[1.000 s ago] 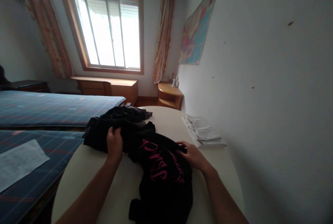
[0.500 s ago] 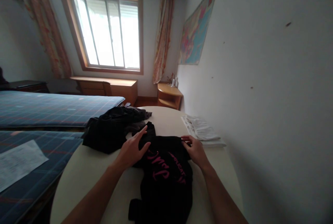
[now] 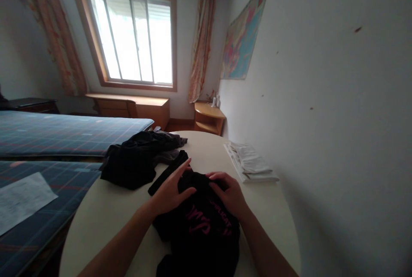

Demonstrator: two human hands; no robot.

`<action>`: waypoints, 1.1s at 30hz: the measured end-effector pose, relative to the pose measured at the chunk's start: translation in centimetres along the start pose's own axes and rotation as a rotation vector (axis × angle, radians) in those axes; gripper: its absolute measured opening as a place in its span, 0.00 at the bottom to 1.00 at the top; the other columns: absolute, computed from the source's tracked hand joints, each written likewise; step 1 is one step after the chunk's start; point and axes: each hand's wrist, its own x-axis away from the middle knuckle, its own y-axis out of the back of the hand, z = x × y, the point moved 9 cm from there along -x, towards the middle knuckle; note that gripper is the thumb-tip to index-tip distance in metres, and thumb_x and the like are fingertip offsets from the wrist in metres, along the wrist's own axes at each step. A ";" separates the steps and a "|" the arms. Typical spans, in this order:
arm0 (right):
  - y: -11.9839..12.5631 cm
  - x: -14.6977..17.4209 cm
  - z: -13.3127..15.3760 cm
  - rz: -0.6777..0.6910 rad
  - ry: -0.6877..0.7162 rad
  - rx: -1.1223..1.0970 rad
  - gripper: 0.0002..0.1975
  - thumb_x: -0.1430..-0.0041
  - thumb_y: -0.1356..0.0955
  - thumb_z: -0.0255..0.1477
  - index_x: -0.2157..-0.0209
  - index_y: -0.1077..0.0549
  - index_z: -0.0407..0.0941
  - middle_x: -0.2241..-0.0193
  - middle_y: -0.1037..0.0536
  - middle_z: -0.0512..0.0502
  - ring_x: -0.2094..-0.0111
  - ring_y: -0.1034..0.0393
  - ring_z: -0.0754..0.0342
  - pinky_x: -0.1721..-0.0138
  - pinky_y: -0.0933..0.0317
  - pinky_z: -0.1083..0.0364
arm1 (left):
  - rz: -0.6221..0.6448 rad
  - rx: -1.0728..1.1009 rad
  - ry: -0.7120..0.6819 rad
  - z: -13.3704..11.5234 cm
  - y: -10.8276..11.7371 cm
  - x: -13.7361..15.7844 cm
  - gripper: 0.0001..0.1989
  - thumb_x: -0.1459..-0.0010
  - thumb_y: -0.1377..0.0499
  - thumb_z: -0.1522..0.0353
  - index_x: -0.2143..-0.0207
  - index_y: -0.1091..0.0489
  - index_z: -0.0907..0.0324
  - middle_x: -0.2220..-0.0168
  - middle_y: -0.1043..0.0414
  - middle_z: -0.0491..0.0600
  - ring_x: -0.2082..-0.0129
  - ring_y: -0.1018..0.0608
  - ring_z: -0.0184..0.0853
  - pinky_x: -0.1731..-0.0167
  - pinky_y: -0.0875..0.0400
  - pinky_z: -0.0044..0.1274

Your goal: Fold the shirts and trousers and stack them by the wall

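Observation:
A black shirt with pink lettering lies bunched and partly folded on the round pale table. My left hand rests over its upper left part, fingers stretched forward and thumb apart. Part of the black fabric juts out beyond that hand toward the back left. On the upper right edge, my right hand pinches the cloth between thumb and curled fingers. The shirt's near end runs out of view at the bottom.
A heap of dark clothes lies at the table's back left. Folded white cloth sits at the right edge near the wall. On the left stand plaid mattresses, with a paper sheet on the nearer one.
My right hand has moved left and nearer with the shirt's upper edge, drawing it inward. My left hand has shifted slightly right and toward me. The shirt is more bunched at the top.

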 end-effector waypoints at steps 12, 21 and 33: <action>0.4 -0.2 -3.4 0.232 -0.211 0.125 0.22 0.35 0.37 0.44 0.46 0.29 0.47 0.57 0.22 0.43 0.55 0.27 0.48 0.52 0.35 0.48 | -0.276 0.174 0.190 2.7 3.0 -0.6 0.13 0.39 0.44 0.59 0.58 0.29 0.56 0.62 0.25 0.47 0.61 0.24 0.37 0.58 0.31 0.27; -1.6 0.6 -6.1 0.391 -0.340 -0.021 0.21 0.43 0.31 0.46 0.57 0.25 0.43 0.63 0.20 0.46 0.60 0.27 0.48 0.61 0.34 0.53 | -0.256 0.161 0.307 3.8 3.0 -0.3 0.17 0.37 0.52 0.55 0.56 0.34 0.56 0.63 0.29 0.47 0.61 0.25 0.38 0.57 0.32 0.28; 7.9 -0.3 -9.1 -0.395 -0.475 -0.157 0.25 0.54 0.29 0.49 0.62 0.25 0.44 0.68 0.19 0.47 0.64 0.27 0.46 0.63 0.34 0.51 | 0.466 0.272 0.363 2.8 -2.7 2.1 0.15 0.42 0.42 0.54 0.63 0.32 0.57 0.69 0.28 0.43 0.69 0.27 0.34 0.70 0.33 0.22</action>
